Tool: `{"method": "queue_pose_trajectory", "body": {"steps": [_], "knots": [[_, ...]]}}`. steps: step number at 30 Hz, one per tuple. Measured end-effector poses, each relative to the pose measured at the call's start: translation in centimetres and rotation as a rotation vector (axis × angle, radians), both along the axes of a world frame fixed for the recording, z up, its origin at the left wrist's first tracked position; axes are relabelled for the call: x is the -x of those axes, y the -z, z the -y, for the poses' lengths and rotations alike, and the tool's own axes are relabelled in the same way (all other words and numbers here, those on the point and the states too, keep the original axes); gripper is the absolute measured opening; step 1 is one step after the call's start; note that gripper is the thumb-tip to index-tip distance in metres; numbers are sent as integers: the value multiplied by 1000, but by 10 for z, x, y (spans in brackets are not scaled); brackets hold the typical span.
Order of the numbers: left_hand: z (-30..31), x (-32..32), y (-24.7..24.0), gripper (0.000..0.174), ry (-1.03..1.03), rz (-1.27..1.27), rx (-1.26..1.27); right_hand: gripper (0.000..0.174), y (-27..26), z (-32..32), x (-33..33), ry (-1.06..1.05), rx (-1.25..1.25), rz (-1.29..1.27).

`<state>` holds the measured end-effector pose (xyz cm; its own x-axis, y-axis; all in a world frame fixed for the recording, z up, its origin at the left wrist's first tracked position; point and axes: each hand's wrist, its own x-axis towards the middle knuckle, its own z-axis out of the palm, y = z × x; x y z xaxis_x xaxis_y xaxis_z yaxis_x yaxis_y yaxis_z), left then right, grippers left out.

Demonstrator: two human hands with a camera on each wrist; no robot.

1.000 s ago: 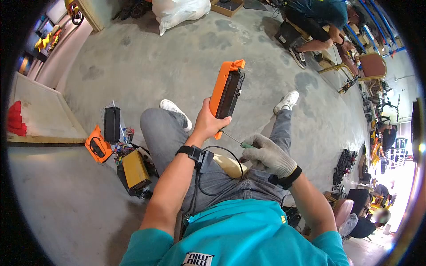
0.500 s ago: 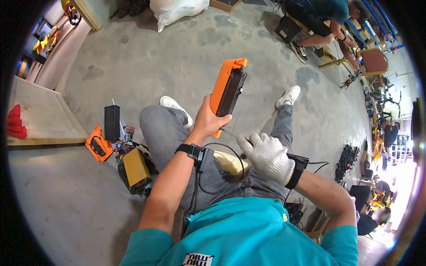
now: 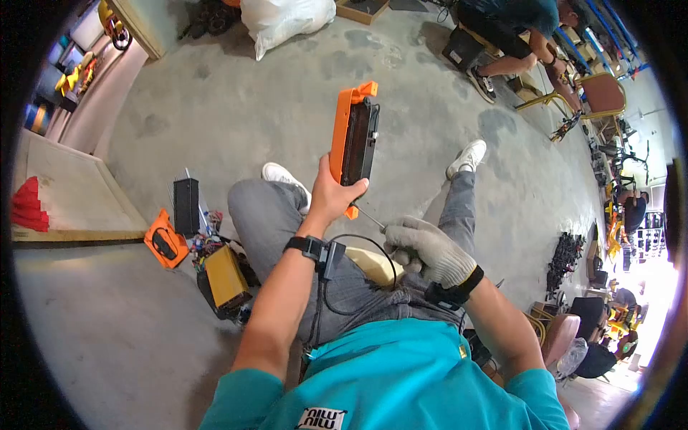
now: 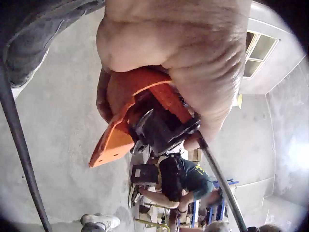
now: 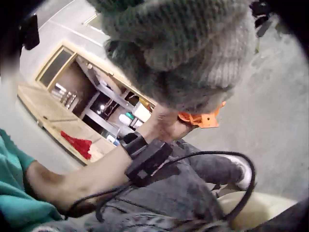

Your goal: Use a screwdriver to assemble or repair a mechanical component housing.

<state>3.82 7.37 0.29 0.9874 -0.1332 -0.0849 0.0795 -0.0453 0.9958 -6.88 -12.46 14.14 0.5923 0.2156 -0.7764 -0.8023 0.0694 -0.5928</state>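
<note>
My bare left hand grips the lower end of an orange-and-black device and holds it upright above my knees. Seen in the left wrist view, the fingers wrap the device's orange shell. My gloved right hand grips a screwdriver; its thin shaft points up-left at the device's bottom end, and the shaft also shows in the left wrist view. The handle is hidden in the glove. An orange tab of the device peeks past the glove in the right wrist view.
On the concrete floor at my left lie an orange cover, a black box, a yellow-topped battery pack and loose wires. A wooden platform stands further left. Other people sit at the back right by a chair.
The left hand has raised the device and turned it more upright. The right hand drew back slightly toward my lap, with the screwdriver tip still at the device's bottom end.
</note>
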Motion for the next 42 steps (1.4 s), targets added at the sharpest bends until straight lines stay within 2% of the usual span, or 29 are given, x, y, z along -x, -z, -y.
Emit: {"method": "queue_pose_trajectory", "body": {"steps": [1,2,3,5,6,7,9,10,11,13,14,18,20,21,23,24,25,27,28,29,31,33,35,36,37,39,40,41,42], "knots": [[2,3,2,77,-1,8,21,28,0,4,-1,-124,106,61],[5,3,4,78,-4,13,46,32,5,8,1,-139,216,101],[7,2,4,78,-3,19,48,32,11,13,4,-138,219,107],[7,4,6,78,16,11,-12,30,22,18,8,-345,610,760],[6,4,5,78,16,9,-14,26,14,17,6,-408,727,940],[5,4,3,77,24,-18,-37,26,7,15,6,-406,724,936],[7,5,3,77,38,-48,-64,25,-4,10,7,-697,1135,1134],[7,5,4,75,32,-58,-15,38,-8,5,6,-827,1205,1062],[7,4,5,72,25,-66,35,38,-11,2,5,-823,1205,1059],[6,4,2,74,35,-76,15,58,-16,-3,4,-1165,1328,1023],[5,4,1,75,39,-83,-4,70,-21,-6,1,-1269,1289,968],[3,6,-5,73,51,-76,4,70,-30,-11,-2,-1302,1269,1030],[1,6,-4,73,62,-73,-59,58,-43,-17,-11,-1334,1212,816],[1,6,-5,73,59,-81,-56,58,-37,-14,-14,-1341,1207,812],[-2,7,-6,73,37,1,-67,38,-12,-1,-19,-643,619,645],[-2,8,-2,73,36,-3,-65,21,1,8,-23,-461,300,411],[-2,5,4,73,28,-6,-33,21,5,8,-19,-459,302,416],[1,-7,6,73,6,13,7,31,5,5,-13,-72,19,30],[1,-7,5,69,-15,2,77,28,-2,1,-10,1,-15,-1],[0,-4,4,64,-30,-13,141,28,1,0,-8,1,-26,-1],[0,-8,1,65,-26,-12,92,25,-3,2,-15,-123,99,63],[5,-5,2,65,-17,-19,70,25,-4,7,-12,-125,169,122],[8,-6,6,67,-14,1,21,32,19,18,-5,-368,621,735],[8,-5,6,69,-3,1,0,29,15,17,-6,-433,714,937],[8,-3,7,71,9,-4,-24,29,9,16,-8,-430,713,936],[8,-1,6,72,10,-35,5,25,-6,12,-9,-770,1178,1160],[8,0,5,73,9,-66,39,29,-12,7,-8,-892,1250,1072],[7,0,4,73,15,-67,37,29,-11,4,-7,-888,1250,1068],[6,0,4,72,23,-83,45,35,-11,1,-6,-1004,1312,1082]]}}
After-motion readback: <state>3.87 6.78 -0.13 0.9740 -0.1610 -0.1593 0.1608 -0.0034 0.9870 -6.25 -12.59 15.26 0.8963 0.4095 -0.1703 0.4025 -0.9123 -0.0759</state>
